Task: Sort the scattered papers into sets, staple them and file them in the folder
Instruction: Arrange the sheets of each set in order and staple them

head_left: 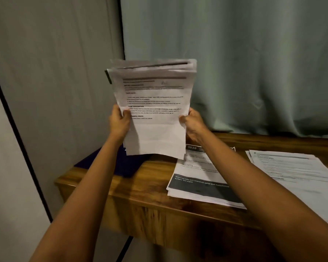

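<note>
Both hands are up. The left hand [119, 122] pinches one side of the sheaf of printed sheets [153, 110] and the right hand [192, 123] clamps the other, holding it upright over the wooden table [150, 178]. The top edges sit staggered, so I'd loosen the grip and tap the bottom edge on the wood until it squares up. The paper is thin, floppy and faintly creased. A dark blue folder [114, 165] lies flat at the table's left corner. A dark-banded pile [199, 178] and a plain pile [295, 174] lie to its right.
</note>
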Action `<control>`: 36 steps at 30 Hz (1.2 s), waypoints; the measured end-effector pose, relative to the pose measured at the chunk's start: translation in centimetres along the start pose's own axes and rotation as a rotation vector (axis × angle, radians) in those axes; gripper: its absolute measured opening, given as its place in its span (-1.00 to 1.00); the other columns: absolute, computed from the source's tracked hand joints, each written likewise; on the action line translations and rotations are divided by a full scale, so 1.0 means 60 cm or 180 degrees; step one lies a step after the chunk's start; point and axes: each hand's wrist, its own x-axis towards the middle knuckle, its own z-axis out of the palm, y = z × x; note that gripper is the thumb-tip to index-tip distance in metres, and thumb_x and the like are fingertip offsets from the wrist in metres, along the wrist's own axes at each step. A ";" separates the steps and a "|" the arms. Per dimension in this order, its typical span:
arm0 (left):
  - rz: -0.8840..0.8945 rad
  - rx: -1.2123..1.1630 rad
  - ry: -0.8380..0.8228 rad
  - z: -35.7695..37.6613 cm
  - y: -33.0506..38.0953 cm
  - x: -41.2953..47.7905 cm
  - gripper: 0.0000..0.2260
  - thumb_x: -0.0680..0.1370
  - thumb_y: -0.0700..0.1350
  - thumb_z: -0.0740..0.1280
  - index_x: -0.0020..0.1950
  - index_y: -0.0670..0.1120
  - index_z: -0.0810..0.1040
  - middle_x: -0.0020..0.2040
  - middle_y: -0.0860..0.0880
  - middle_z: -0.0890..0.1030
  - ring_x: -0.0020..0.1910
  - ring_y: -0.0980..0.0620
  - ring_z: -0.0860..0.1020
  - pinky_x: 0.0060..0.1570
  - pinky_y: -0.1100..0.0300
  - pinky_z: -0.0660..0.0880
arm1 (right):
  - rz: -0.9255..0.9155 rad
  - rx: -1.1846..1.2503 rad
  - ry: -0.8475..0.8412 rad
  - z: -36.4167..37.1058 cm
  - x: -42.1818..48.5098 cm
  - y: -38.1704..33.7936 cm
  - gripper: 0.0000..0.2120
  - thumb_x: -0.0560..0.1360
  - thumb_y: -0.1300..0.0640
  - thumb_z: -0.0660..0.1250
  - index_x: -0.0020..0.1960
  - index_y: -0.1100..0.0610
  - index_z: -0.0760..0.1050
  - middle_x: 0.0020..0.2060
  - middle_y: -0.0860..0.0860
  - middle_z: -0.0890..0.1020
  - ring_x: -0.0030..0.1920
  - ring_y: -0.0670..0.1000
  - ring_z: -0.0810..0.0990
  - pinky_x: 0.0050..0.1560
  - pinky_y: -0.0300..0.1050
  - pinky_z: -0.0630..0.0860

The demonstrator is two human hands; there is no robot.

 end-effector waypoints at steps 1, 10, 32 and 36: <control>0.0058 0.0021 0.0022 0.001 -0.002 -0.007 -0.87 0.64 -0.19 0.19 0.18 -0.14 0.39 0.06 -0.01 0.51 0.05 0.00 0.51 0.05 0.09 0.52 | 0.0004 -0.0090 -0.0007 0.000 -0.001 0.006 -0.66 0.48 0.51 0.19 0.14 0.20 0.50 0.07 0.11 0.61 0.02 0.09 0.60 -0.03 -0.05 0.57; 0.0326 -0.0329 -0.0077 -0.009 -0.030 -0.041 -0.82 0.62 -0.16 0.25 0.19 -0.17 0.40 0.09 0.01 0.56 -0.03 0.21 0.56 -0.07 0.36 0.56 | -0.0055 -0.0532 0.0189 0.011 -0.003 0.060 -0.73 0.54 0.38 0.20 0.21 0.25 0.49 0.12 0.08 0.61 0.06 0.06 0.60 0.07 -0.06 0.57; 0.0312 0.0446 0.0110 -0.025 -0.063 -0.079 -0.79 0.64 -0.08 0.21 0.19 -0.19 0.34 0.11 0.01 0.53 -0.13 0.25 0.51 -0.22 0.39 0.48 | -0.0320 -0.0722 0.0025 0.047 -0.014 0.095 -0.66 0.59 0.33 0.12 0.34 0.24 0.40 0.25 0.09 0.54 0.23 0.07 0.52 0.20 -0.06 0.49; 0.0046 0.0783 -0.0045 -0.024 -0.107 -0.118 -0.76 0.64 -0.16 0.20 0.26 -0.24 0.35 0.25 -0.14 0.51 -0.01 0.07 0.51 0.00 0.19 0.47 | -0.0021 -0.1017 -0.0016 0.041 -0.035 0.148 -0.67 0.59 0.31 0.14 0.34 0.23 0.41 0.26 0.12 0.54 0.25 0.11 0.51 0.23 -0.02 0.46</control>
